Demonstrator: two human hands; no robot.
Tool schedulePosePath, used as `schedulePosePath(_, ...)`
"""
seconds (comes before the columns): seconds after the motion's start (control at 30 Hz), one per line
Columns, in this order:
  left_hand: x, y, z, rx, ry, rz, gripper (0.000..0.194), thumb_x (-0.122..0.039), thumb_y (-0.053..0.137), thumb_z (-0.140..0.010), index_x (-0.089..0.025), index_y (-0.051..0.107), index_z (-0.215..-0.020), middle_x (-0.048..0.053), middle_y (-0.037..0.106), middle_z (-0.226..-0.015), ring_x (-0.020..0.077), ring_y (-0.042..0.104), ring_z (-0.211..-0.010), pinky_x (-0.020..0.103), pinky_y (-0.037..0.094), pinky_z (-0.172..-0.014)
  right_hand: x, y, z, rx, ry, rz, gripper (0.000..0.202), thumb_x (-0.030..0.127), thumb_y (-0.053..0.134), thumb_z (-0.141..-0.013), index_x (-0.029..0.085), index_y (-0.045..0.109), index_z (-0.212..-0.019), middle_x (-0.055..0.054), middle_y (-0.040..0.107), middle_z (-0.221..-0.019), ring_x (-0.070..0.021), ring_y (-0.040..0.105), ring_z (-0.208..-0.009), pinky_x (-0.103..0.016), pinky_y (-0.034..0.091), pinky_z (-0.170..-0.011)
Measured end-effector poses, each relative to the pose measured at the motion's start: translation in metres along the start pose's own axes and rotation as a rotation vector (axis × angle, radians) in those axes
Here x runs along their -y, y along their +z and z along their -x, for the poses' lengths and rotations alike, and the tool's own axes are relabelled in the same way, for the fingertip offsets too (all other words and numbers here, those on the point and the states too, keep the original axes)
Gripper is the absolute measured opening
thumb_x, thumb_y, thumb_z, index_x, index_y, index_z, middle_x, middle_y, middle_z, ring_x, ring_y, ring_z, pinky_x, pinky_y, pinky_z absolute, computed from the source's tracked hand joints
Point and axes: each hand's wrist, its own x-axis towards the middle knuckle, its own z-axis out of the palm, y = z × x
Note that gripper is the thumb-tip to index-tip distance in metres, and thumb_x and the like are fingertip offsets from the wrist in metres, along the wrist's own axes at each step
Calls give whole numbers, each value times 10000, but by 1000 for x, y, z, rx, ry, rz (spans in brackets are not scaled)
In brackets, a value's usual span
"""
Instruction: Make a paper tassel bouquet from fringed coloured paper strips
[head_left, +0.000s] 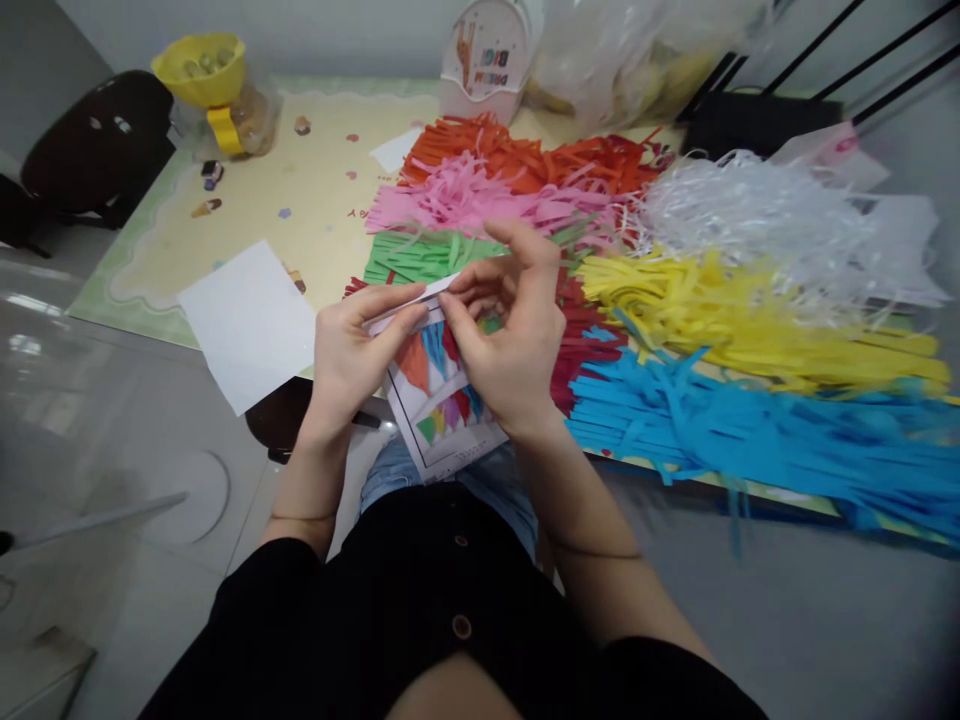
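Held in front of my waist is a printed sheet [439, 400] with a black border line and colourful flag-like shapes on it. My left hand [341, 350] pinches its top left edge between thumb and fingers. At the top right, my right hand [517, 345] grips the same edge with the thumb against curled fingers, its index finger raised and bent. The top edge looks folded over in a narrow strip. Behind the hands lie green paper strips [420, 257] and dark red strips [585, 335], partly hidden. A blank white sheet [251, 325] lies left of my left hand.
Piles of orange-red [525, 155], pink [480, 200], yellow [720, 310], blue [750, 420] and white shredded strips [757, 220] cover the table's right side. A yellow-topped container [199, 70], a pink-white bin [487, 60] and clear plastic bags [637, 50] stand at the back.
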Motion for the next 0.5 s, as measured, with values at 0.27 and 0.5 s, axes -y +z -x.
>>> schedulePosePath(0.27, 2, -6, -4, 139, -28, 60, 264, -437, 853, -891, -206, 842, -1019, 53, 852, -994, 195, 805, -901, 302, 655, -832, -20, -39, -14, 142, 49, 86, 478, 582, 726, -953, 282, 594, -1302, -86, 682, -1244, -309, 675, -1243, -559, 590, -1082)
schedulePosePath(0.5, 15, 0, -10, 180, 364, -81, 198, -379, 752, -995, -297, 808, -1166, 57, 756, -1290, 193, 738, -1150, 368, 616, -1014, -29, -53, -7, 154, 128, 20, 514, 634, 767, -912, 286, 571, -1235, -23, 702, -979, -246, 731, -975, -485, 626, -955)
